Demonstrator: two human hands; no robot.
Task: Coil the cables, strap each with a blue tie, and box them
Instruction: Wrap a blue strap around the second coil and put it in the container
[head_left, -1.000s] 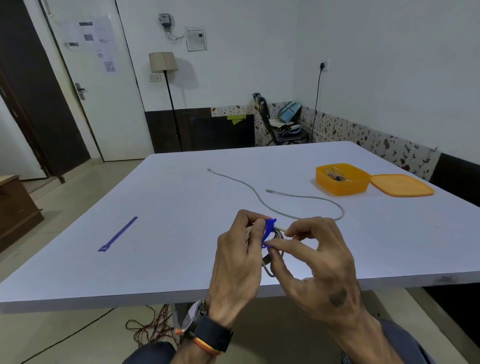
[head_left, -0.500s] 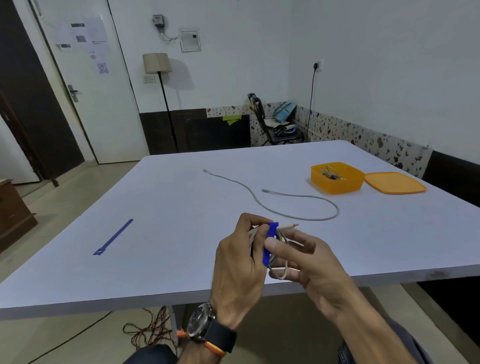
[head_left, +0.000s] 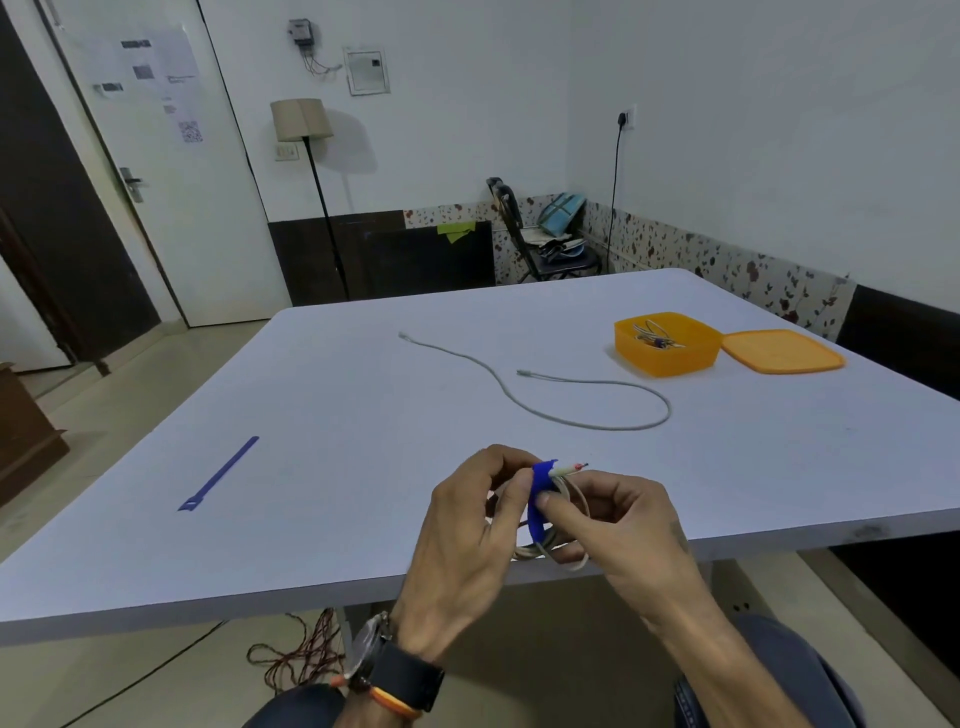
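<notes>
Hands (head_left: 545, 525) around blue-tied coil (head_left: 558, 545)

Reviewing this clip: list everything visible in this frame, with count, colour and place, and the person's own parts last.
table: 1, pale grey-white, fills the foreground
coiled cable: 1, whitish, held above the near table edge
blue tie: 1, wrapped round the coiled cable
spare tie: 1, blue, flat on the table's left part
loose cable: 1, whitish, uncoiled mid-table
box: 1, orange, open, far right of the table, cables inside
lid: 1, orange, on the table right of the box
floor lamp: 1, beige shade, back wall
chair: 1, dark, far corner, bags on it
door: 1, white, left
left hand: grips the coil; dark watch on the wrist
right hand: pinches the tie
</notes>
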